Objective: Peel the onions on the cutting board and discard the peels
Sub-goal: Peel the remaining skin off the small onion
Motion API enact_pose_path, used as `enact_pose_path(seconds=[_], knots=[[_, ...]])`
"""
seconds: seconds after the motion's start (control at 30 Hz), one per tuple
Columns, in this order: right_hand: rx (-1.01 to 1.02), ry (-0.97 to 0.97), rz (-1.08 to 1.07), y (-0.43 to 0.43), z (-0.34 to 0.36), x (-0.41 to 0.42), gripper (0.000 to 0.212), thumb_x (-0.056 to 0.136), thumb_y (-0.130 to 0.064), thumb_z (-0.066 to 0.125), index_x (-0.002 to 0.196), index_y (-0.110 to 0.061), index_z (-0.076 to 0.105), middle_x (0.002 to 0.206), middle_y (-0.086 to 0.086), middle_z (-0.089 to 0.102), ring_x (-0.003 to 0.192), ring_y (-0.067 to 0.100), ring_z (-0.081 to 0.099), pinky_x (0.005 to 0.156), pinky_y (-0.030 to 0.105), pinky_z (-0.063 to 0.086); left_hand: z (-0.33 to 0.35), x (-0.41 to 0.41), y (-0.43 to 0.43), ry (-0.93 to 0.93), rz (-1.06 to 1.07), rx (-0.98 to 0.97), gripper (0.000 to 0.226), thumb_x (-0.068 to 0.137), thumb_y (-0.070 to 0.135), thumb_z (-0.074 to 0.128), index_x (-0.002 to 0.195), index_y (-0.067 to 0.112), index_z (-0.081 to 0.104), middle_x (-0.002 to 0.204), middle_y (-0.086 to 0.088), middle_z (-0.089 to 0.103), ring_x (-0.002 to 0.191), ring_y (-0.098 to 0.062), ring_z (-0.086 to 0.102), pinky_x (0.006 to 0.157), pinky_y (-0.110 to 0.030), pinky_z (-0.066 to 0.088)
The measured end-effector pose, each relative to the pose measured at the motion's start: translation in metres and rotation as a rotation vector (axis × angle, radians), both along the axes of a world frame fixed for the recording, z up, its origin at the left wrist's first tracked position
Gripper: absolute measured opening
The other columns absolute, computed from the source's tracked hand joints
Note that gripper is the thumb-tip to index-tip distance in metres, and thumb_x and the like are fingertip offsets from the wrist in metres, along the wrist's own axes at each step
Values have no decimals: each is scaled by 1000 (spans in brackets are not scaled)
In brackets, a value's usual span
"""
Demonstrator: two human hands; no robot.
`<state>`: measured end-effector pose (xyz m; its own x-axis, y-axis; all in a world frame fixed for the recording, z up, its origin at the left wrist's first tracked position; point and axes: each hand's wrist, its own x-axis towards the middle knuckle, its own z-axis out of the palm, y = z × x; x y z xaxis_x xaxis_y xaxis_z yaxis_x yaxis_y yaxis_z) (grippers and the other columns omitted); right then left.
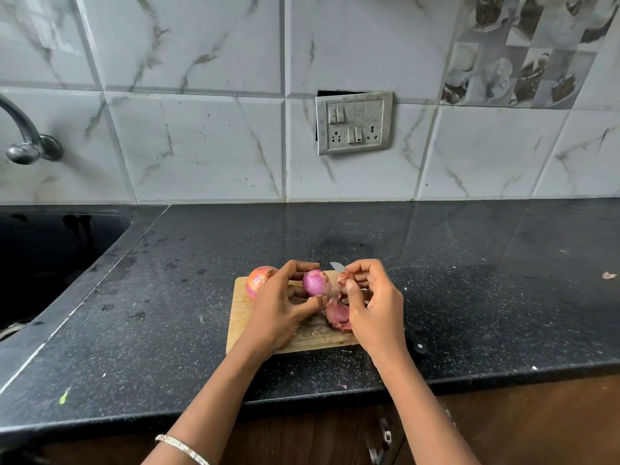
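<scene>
Black speckled counter (469, 280) carries a wooden cutting board (240, 317). Left hand (285, 307) curls its fingers round a purple peeled onion (316, 282); right hand (372, 303) pinches loose peel (342, 280) just beside it. Unpeeled onion (258, 280) sits behind the left fingers, a knife (337, 266) beyond the right. No writing is readable.

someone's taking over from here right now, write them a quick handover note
Left hand grips the half-peeled onion above the cutting board.
Right hand pinches a strip of peel still attached to that onion.
Unpeeled onion sits at the board's far left corner.
Loose peels lie on the board under the hands; a knife lies behind them, handle at the board's right edge.
Done: most of one onion's skin.
Left: finish it, peel the second, discard the peels.
</scene>
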<state>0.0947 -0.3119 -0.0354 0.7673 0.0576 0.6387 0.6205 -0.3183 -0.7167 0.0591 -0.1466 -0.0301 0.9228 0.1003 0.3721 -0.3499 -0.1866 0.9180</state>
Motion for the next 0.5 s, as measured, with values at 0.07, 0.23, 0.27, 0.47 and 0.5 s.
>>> enact_pose_path(seconds=[0.07, 0.23, 0.27, 0.47, 0.5], knots=[[-16, -5, -12, 0, 3, -1, 32, 89, 6, 61, 104, -21, 64, 97, -11, 69, 92, 7, 66, 79, 17, 50, -1, 1, 1, -3, 4, 16, 48, 81, 3, 82, 124, 10, 61, 116, -6, 71, 97, -18, 75, 86, -32, 61], [-29, -24, 65, 1, 4, -2, 19, 88, -13, 75, 103, -25, 71, 106, -12, 65, 96, 12, 67, 76, 27, 54, -1, 0, 1, -11, 9, 15, 48, 80, 9, 83, 123, 14, 62, 115, -3, 72, 98, -19, 74, 86, -34, 61], [-15, -16, 75, 2, 4, -2, 16, 87, -18, 78, 101, -25, 72, 106, -12, 66, 100, 11, 67, 78, 28, 54, -1, 0, 1, -11, 7, 13, 48, 80, 9, 83, 123, 14, 62, 115, -3, 72, 99, -19, 74, 87, -34, 61], [-10, 43, 115, 2, 1, 1, 11, 87, -21, 79, 92, -27, 72, 98, -12, 71, 107, 12, 66, 83, 25, 50, -1, 0, 2, 3, 0, 7, 50, 79, 5, 84, 124, 13, 62, 118, -3, 71, 99, -20, 75, 89, -39, 62], [-15, 41, 113, 2, 1, 1, 9, 86, -22, 78, 90, -26, 71, 97, -12, 71, 106, 11, 65, 83, 25, 49, -2, 1, 2, 4, -1, 9, 51, 79, 5, 84, 124, 13, 62, 118, -4, 71, 99, -21, 75, 89, -39, 62]])
